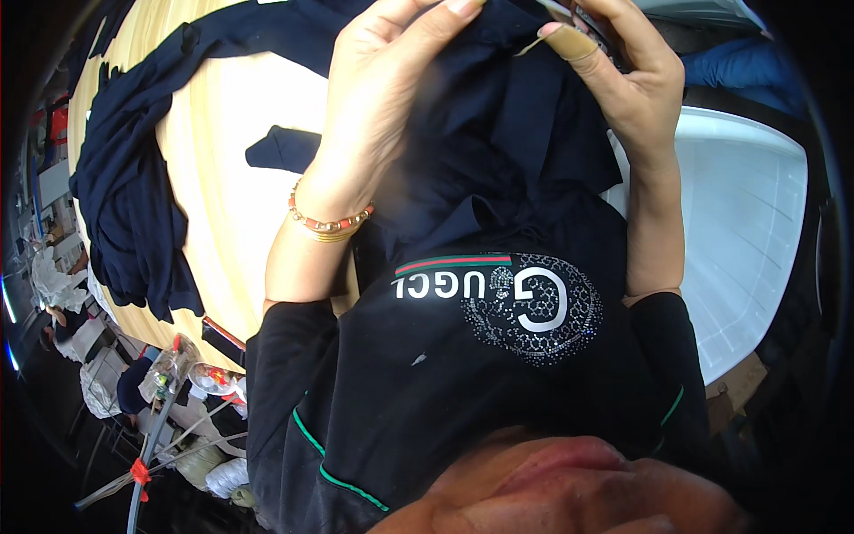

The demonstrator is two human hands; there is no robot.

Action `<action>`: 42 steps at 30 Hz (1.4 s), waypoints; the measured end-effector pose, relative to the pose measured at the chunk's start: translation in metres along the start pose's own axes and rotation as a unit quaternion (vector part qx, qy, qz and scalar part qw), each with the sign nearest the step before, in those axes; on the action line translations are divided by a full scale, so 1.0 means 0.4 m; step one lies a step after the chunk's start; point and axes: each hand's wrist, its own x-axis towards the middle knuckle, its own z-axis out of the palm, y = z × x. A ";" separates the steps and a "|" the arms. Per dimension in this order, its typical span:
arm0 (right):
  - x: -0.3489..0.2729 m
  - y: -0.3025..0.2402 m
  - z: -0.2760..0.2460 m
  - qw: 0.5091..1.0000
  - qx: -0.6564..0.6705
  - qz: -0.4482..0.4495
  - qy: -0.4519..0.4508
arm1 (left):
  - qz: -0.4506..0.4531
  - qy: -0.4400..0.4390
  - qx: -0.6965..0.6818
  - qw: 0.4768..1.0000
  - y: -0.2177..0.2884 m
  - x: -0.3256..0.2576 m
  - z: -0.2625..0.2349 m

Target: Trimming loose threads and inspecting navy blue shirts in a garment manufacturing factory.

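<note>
Navy cloth of one dark garment (pixel 498 133) is gripped up near the chest by both the left hand (pixel 378 98) and the bandaged-fingered right hand (pixel 623 80), apparently mid-work, while a heap of similar garments (pixel 124 196) waits on the wooden table (pixel 222 205).

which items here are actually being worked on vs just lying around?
In hand: dark navy garment, gripped by left hand and right hand; small tool at right fingertips, kind unclear.

Lying about: pile of navy garments, wooden table, white bin.
</note>
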 end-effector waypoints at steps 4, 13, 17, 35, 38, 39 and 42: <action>-0.007 0.053 -0.014 0.988 0.058 0.115 -0.087 | -0.019 -0.031 0.073 0.997 0.019 -0.008 0.002; -0.010 0.142 -0.097 0.993 0.025 0.019 0.111 | 0.013 -0.127 0.056 0.990 -0.026 0.011 -0.107; 0.000 0.035 0.011 0.994 -0.077 -0.027 0.078 | 0.017 -0.126 0.081 0.989 -0.014 -0.004 -0.098; 0.007 0.050 -0.014 0.930 -0.239 -0.260 -0.104 | 0.120 -0.160 0.169 0.965 -0.034 -0.010 -0.100; 0.003 0.050 -0.030 0.935 -0.229 -0.247 -0.110 | 0.116 -0.167 0.178 0.963 -0.033 -0.008 -0.096; 0.001 0.051 -0.031 0.936 -0.228 -0.246 -0.110 | 0.115 -0.165 0.180 0.963 -0.033 -0.008 -0.097; -0.003 0.051 -0.029 0.941 -0.221 -0.232 -0.107 | 0.244 -0.266 0.069 0.930 -0.083 0.061 -0.097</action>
